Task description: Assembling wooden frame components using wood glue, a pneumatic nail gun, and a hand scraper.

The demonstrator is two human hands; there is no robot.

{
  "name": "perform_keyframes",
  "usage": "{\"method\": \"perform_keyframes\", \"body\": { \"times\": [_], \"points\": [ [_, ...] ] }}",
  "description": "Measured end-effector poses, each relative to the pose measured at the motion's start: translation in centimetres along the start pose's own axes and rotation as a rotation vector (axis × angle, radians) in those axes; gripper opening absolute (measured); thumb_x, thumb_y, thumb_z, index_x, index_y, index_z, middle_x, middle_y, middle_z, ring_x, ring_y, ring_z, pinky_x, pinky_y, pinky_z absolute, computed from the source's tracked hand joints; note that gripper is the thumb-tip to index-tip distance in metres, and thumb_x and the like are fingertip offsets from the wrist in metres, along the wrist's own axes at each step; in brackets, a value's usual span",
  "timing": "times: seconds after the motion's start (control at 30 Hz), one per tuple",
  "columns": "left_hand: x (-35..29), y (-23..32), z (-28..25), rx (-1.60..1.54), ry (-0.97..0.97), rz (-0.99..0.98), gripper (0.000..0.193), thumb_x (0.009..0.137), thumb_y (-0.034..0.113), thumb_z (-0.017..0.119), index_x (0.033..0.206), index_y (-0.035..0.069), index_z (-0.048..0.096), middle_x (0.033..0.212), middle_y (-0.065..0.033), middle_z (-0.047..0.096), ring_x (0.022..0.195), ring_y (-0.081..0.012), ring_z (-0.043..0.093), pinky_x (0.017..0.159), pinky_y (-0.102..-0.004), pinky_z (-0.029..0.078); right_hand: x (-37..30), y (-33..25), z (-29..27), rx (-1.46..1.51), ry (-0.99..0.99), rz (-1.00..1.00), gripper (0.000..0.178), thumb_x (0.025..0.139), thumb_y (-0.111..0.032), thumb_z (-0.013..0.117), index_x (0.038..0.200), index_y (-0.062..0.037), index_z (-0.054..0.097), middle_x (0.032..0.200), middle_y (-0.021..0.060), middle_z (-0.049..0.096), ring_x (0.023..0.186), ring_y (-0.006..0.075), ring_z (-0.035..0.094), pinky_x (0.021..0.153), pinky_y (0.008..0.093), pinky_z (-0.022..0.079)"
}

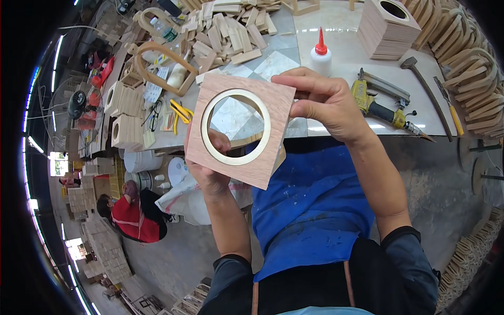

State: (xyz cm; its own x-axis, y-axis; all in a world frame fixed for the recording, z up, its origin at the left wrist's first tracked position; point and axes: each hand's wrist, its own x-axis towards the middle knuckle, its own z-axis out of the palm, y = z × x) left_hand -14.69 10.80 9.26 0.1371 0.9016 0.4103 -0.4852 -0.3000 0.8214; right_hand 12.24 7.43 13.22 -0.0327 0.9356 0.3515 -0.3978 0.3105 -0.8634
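Note:
Held up in front of me is a square pinkish wooden panel [278,118] with a large round hole, edged by a pale ring [266,126]. My right hand [328,102] pinches its upper right corner between thumb and fingers. At the lower left edge, my left hand [210,178] grips the panel from behind; some of its fingertips show through the hole. A strip of pale wood behind the panel also shows there, and I cannot tell whether it is joined on. Beyond the panel, a white glue bottle [321,59] with a red nozzle stands on the worktable.
A yellow nail gun [375,102], a hammer [428,92] and a yellow-handled chisel [451,110] lie at right. Stacked panels [383,34] stand behind them. Yellow cutters [181,111], an arched wooden frame [163,65] and loose wood blocks [231,37] are at left. A person in red [139,218] crouches farther left.

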Motion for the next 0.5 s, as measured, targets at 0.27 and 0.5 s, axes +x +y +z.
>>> {"method": "perform_keyframes", "body": {
  "times": [0.27, 0.5],
  "points": [
    [0.2, -0.1, -0.3, 0.030, 0.030, -0.030, 0.094, 0.074, 0.039, 0.091, 0.150, 0.001, 0.049, 0.083, -0.0071, 0.063, 0.073, -0.0180, 0.058, 0.063, -0.0284, 0.047, -0.2, 0.3, 0.0, 0.003, 0.000, -0.002, 0.042, 0.084, 0.006, 0.078, 0.125, -0.0007, 0.073, 0.120, 0.0076, 0.068, 0.093, 0.0141, 0.066, 0.089, 0.0226, 0.057],
    [1.2, -0.5, -0.5, -0.009, -0.028, -0.047, 0.100, 0.071, 0.047, 0.093, 0.149, 0.001, 0.050, 0.081, -0.0076, 0.063, 0.073, -0.0179, 0.059, 0.063, -0.0284, 0.047, -0.6, 1.0, -0.4, 0.023, 0.031, -0.030, 0.043, 0.085, 0.005, 0.078, 0.127, -0.0011, 0.072, 0.122, 0.0075, 0.068, 0.094, 0.0139, 0.067, 0.089, 0.0218, 0.057]
  ]
}}
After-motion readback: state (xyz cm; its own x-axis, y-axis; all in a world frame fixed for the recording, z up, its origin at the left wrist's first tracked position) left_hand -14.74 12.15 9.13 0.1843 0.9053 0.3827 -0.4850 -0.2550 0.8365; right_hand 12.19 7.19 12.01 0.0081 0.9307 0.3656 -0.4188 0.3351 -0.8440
